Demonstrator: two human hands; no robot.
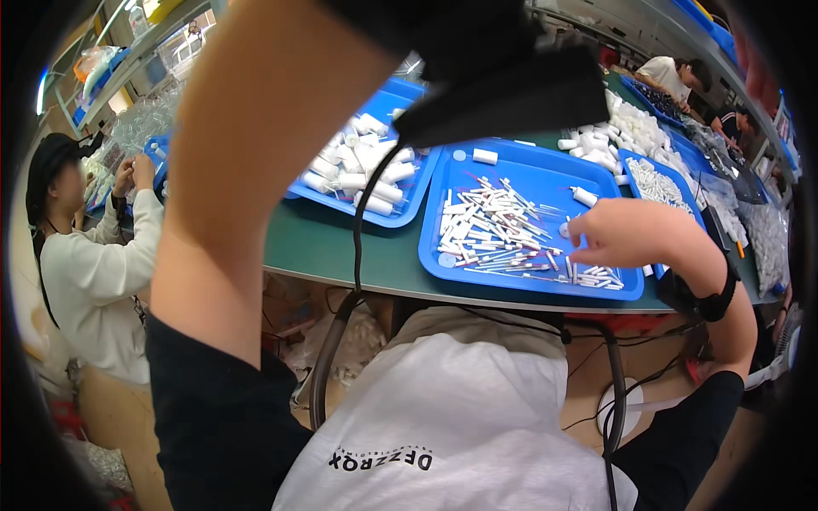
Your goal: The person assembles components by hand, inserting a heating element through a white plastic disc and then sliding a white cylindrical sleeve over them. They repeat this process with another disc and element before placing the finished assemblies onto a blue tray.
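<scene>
My right hand [626, 232] is over the right side of a blue tray [532, 291], its fingers curled into a pinch. A small white disc [564, 229] shows at its fingertips; whether they grip it or it lies beneath them, I cannot tell. Thin white sticks with reddish parts [490, 217] lie in a loose pile in this tray. Two white cylinders are in it too, one [485, 157] at the far edge and another [584, 197] close to my right hand. My left forearm [256, 111] rises across the view, and its hand is out of the picture beyond a dark, blurred band [511, 94].
A second blue tray [400, 220] with white cylinders stands to the left. More white cylinders [596, 140] and a tray of small white pieces [656, 183] are at the right. A black cable [360, 221] hangs before me. One person [102, 264] works at left, others far right.
</scene>
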